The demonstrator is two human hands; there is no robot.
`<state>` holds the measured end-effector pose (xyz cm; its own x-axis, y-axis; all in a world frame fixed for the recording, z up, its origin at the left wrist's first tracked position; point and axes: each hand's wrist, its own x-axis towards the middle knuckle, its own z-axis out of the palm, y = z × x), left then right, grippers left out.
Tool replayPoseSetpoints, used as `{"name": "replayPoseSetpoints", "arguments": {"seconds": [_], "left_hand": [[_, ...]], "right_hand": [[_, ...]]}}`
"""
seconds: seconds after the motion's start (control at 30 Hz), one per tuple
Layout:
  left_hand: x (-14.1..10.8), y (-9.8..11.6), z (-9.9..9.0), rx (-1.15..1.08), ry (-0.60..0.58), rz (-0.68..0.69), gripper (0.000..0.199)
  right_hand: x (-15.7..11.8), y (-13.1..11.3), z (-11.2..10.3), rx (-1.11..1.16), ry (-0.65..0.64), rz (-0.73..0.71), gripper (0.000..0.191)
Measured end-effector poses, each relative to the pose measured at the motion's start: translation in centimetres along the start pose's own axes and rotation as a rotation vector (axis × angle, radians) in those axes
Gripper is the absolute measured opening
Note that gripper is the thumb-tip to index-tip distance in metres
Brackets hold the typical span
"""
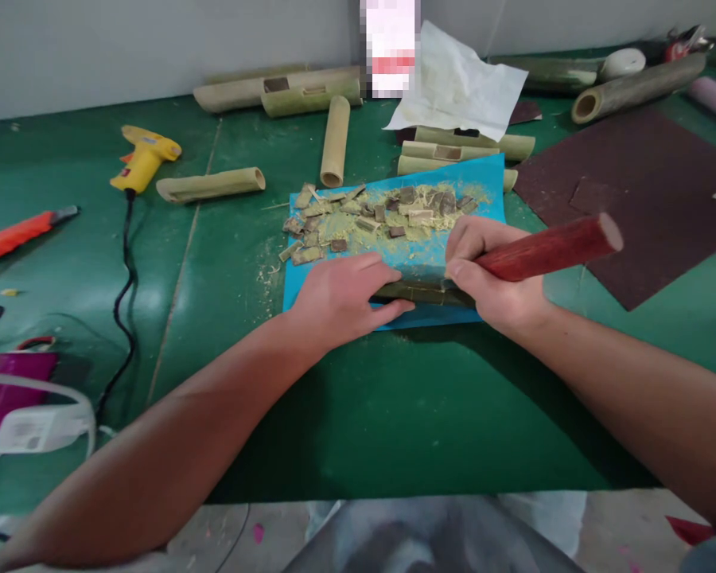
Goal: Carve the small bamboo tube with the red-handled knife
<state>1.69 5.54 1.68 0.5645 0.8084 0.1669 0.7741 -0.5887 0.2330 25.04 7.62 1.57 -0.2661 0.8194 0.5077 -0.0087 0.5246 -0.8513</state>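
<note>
At far left, an orange cutter (17,239), cut off by the frame, points its tip rightward, short of a yellow glue gun (146,159). Green worktop (394,422) stretches from there to the left hand (346,294), whose thumb and fingers clamp a dark bamboo piece (426,293). The bamboo lies along the blue sheet's (494,179) near edge, its long axis running left to right, both ends covered by the hands; a strip of worktop separates it from the front edge. The right hand (504,282) is wrapped around a red handle (552,248), butt rightward and slightly away; its working end, hidden by fingers, probably meets the bamboo. Right of that lies a brown sheet (644,207).
</note>
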Motion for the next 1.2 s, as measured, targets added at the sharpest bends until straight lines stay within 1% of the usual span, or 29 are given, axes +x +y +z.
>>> {"name": "replayPoseSetpoints", "arguments": {"seconds": [0.07,0.13,0.27,0.4,0.6,0.67,0.83,1.1,1.2], "left_hand": [[-0.02,-0.04,0.04,-0.006,0.008,-0.003,0.036],[-0.02,-0.09,0.08,-0.001,0.011,0.002,0.037],[0.01,-0.09,0.13,0.01,0.016,0.012,0.039],[0.03,-0.04,0.03,0.015,0.007,0.016,0.039],[0.06,-0.1,-0.07,0.002,-0.003,0.007,0.038],[0.06,-0.12,-0.05,-0.001,-0.005,0.007,0.038],[0.03,-0.16,-0.02,-0.001,0.003,0.004,0.037],[0.08,-0.16,-0.11,-0.004,-0.011,0.004,0.039],[0.08,-0.11,-0.17,-0.01,-0.021,-0.001,0.038]], "right_hand": [[-0.03,0.02,-0.08,0.003,0.039,-0.004,0.036],[-0.02,0.02,-0.14,-0.013,0.044,0.002,0.038],[0.08,0.03,-0.09,-0.041,0.01,0.0,0.039],[0.14,0.09,-0.04,-0.035,-0.005,-0.005,0.034],[0.24,-0.18,-0.1,-0.058,-0.064,0.017,0.027],[0.26,-0.28,-0.09,-0.062,-0.065,0.011,0.028],[0.18,-0.13,-0.12,-0.047,-0.016,0.014,0.034],[0.21,0.02,-0.19,-0.098,-0.048,0.042,0.035],[0.31,-0.09,-0.22,-0.126,-0.09,0.038,0.039]]}}
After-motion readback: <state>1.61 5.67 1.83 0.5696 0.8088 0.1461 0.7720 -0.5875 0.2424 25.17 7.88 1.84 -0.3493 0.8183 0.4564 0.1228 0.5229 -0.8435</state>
